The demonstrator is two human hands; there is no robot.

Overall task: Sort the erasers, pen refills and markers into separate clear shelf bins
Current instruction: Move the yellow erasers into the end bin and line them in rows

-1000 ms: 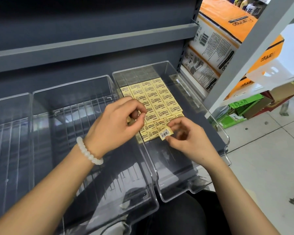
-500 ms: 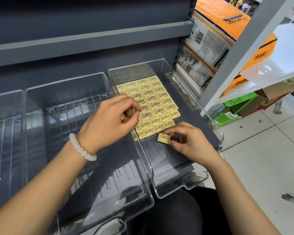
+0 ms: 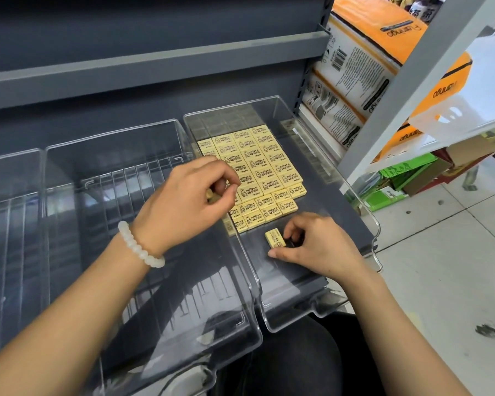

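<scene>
Several yellow erasers (image 3: 257, 172) lie in tight rows on the floor of the right clear bin (image 3: 363, 212). One loose eraser (image 3: 275, 238) sits just in front of the rows, and my right hand (image 3: 317, 244) pinches its right end against the bin floor. My left hand (image 3: 189, 204) hovers over the wall between the middle and right bins, fingers curled around another yellow eraser (image 3: 213, 197) that shows only at its edge. No pen refills or markers are in view.
A middle clear bin (image 3: 69, 144) and a left clear bin (image 3: 12, 178) stand on the grey shelf. A grey shelf board (image 3: 155, 70) runs above. Orange and white boxes (image 3: 363, 67) and a slanted white post (image 3: 406, 90) are at the right.
My right hand has brought the loose eraser down from above the rows onto the bin floor in front of them. My left hand has stayed in place.
</scene>
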